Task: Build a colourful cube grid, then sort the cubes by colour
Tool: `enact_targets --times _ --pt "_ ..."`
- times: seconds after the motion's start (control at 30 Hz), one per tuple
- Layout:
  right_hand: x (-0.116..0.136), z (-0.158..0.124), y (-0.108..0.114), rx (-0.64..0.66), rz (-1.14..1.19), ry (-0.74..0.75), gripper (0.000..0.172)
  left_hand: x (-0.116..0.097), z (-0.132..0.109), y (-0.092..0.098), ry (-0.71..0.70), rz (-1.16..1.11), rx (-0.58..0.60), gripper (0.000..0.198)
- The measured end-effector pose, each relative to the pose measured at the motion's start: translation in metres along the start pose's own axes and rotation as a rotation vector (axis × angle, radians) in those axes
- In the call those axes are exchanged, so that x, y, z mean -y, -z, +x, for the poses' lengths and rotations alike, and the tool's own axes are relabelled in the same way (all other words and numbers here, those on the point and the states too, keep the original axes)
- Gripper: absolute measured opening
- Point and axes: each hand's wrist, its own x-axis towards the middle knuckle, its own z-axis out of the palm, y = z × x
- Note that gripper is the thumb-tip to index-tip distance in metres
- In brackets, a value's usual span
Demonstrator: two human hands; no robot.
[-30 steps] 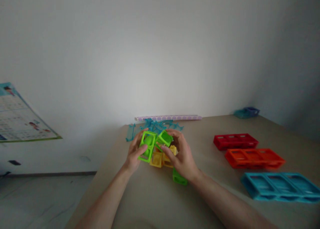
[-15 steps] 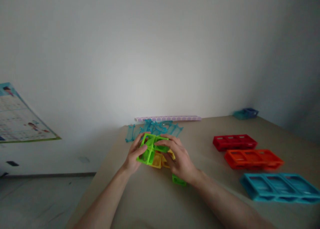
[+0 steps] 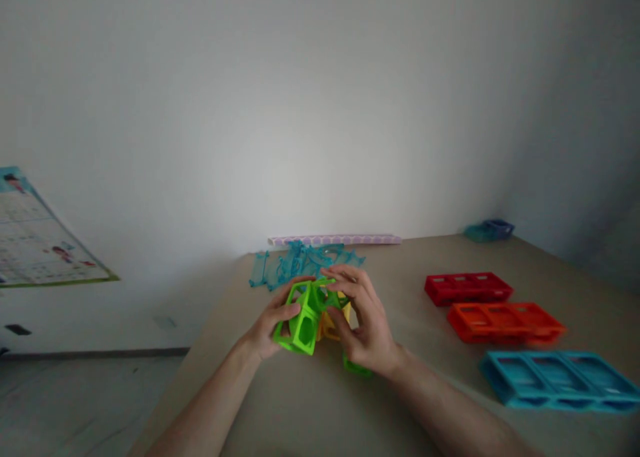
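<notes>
At your far left a poster [image 3: 50,240] with small figures hangs on the wall [image 3: 320,110], above the grey floor [image 3: 85,404]. The bench [image 3: 280,410] begins to the right of that. Your left hand [image 3: 267,329] holds the left side of the green block [image 3: 303,320] above the bench, thumb pressed on the near face, fingers closed around the back. The block is bright lime, a glossy-looking, hollow frame with rounded windows cut through its faces and thin, straight edges. It sits tilted, one corner dipping toward you, and its right part angles away, half covered; I cannot tell whether that part is joined on or separate. Beyond it on the bench lies a tangle of see-through teal pieces [image 3: 303,260], and behind them a patterned lilac strip [image 3: 335,240] runs along the wall. A yellow block [image 3: 329,329] shows below the green, mostly hidden. Your right hand [image 3: 365,324] grips the green block's right part, fingers bent over the top and thumb underneath. Under that hand a second green piece [image 3: 357,366] peeks out. Farther right lie three-windowed frames, red [image 3: 469,289], orange [image 3: 506,322] and blue [image 3: 557,379], the blue nearest you. A navy piece [image 3: 500,228] sits at the back.
</notes>
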Motion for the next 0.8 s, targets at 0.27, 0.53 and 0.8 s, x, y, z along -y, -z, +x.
enact_targets --times 0.27,0.53,0.8 --pt "0.0058 -0.0053 -0.002 -0.013 0.074 0.086 0.054 0.0 0.0012 -0.0029 0.052 -0.165 0.032 0.052" --pt "0.0046 -0.0052 -0.0031 -0.003 -0.034 0.104 0.064 -0.0005 -0.0005 -0.0091 0.03 -0.131 0.038 0.067" --pt "0.0025 -0.0052 -0.0061 0.002 0.003 0.156 0.071 0.0004 -0.0001 -0.0104 -0.005 -0.109 0.011 0.069"
